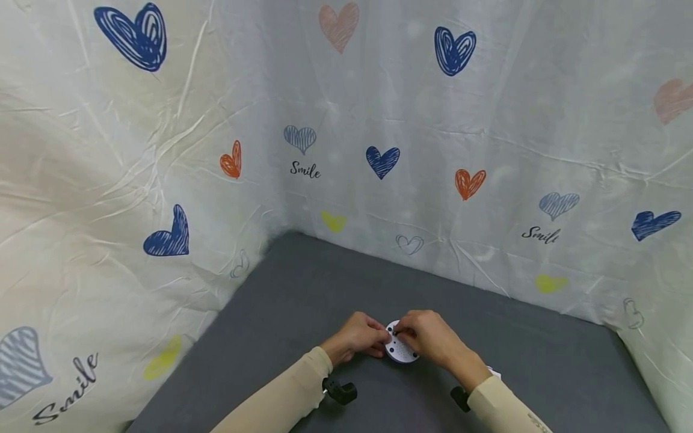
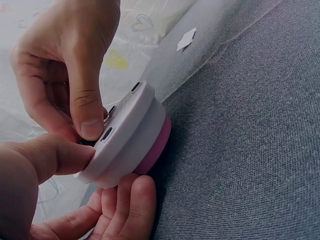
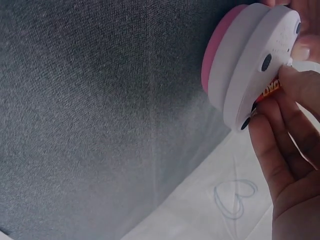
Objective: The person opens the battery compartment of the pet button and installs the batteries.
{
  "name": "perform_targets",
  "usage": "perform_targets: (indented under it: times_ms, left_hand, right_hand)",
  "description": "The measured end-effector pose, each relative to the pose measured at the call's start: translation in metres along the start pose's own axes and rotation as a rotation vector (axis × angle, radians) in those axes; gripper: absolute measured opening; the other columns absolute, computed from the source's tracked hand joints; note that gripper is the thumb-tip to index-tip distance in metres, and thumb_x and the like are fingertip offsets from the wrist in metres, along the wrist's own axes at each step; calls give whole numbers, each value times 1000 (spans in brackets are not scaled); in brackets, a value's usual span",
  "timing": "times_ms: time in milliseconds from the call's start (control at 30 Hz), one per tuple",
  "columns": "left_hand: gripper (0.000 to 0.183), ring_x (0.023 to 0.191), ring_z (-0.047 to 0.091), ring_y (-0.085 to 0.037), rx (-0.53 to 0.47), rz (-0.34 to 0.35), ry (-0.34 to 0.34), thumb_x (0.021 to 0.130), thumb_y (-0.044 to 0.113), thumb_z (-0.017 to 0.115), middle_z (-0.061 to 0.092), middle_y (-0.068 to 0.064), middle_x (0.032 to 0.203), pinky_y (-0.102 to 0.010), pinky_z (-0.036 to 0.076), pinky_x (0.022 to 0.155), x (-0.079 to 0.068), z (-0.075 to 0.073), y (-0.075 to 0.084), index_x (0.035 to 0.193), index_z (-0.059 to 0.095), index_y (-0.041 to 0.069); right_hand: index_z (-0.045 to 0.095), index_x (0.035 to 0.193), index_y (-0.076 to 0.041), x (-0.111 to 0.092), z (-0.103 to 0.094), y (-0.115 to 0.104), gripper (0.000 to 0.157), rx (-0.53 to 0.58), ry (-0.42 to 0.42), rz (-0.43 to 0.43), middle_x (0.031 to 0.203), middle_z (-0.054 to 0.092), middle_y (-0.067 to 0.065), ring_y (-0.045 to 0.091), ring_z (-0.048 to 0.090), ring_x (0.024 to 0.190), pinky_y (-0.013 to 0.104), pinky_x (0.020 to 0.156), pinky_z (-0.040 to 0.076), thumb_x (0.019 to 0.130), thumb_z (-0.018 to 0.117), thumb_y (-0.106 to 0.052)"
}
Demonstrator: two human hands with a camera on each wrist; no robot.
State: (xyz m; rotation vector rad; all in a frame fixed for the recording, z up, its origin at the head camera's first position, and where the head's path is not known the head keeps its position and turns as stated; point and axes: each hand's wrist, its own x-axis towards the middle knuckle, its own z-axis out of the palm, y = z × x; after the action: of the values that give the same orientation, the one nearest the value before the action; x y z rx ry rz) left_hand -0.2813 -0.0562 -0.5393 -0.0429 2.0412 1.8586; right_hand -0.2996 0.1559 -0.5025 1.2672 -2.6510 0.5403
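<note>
A round white device (image 1: 401,350) with a pink base (image 2: 156,145) is tilted up off the grey cloth, its flat face with black round feet (image 3: 266,62) turned toward the hands. My left hand (image 1: 360,334) grips its edge, thumb on the flat face and fingers underneath. At an opening in that face, the thumb and fingers of my right hand (image 1: 433,338) pinch a battery (image 3: 271,90) with a red and yellow label. The fingers cover most of the battery and the opening.
A small white piece (image 2: 187,39) lies on the grey cloth (image 1: 325,282), close to the right wrist in the head view. White curtains (image 1: 411,108) printed with hearts hang behind and at the sides. Black straps with cameras (image 1: 341,391) sit on the wrists.
</note>
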Motion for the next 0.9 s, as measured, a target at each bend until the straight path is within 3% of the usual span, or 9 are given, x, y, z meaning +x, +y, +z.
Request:
perform_targets:
  times_ms: [267, 667, 767, 900]
  left_hand:
    - [16, 72, 76, -15, -9, -2, -6, 94, 0, 76, 79, -14, 90, -32, 70, 68, -1, 0, 1, 107, 79, -7]
    - [18, 73, 76, -16, -13, 2, -14, 96, 2, 77, 79, -15, 91, -35, 71, 70, 1, 0, -1, 111, 78, -8]
    - [19, 74, 76, -16, -6, -5, -14, 96, 3, 77, 79, -14, 91, -35, 71, 70, 2, 0, -1, 111, 78, -8]
    - [20, 74, 76, -17, 9, -12, -8, 95, 3, 78, 79, -14, 91, -36, 71, 71, 3, -1, 0, 112, 78, -8]
  right_hand:
    - [88, 100, -10, 0, 2, 0, 15, 3, -3, 31, 88, 76, -2, 5, 65, 75, 19, 61, 55, 88, 88, -1]
    - [87, 104, -11, -5, 0, -1, 10, 8, 17, 99, 95, 77, -2, 9, 71, 84, 26, 70, 62, 94, 85, -10]
    - [86, 105, -10, -7, -3, -1, 10, -17, 42, 161, 95, 77, -2, 13, 73, 86, 30, 73, 64, 96, 84, -15]
    - [85, 107, -7, -9, -11, -2, 17, -17, 58, 311, 98, 77, 3, 19, 74, 91, 40, 79, 66, 97, 83, -21]
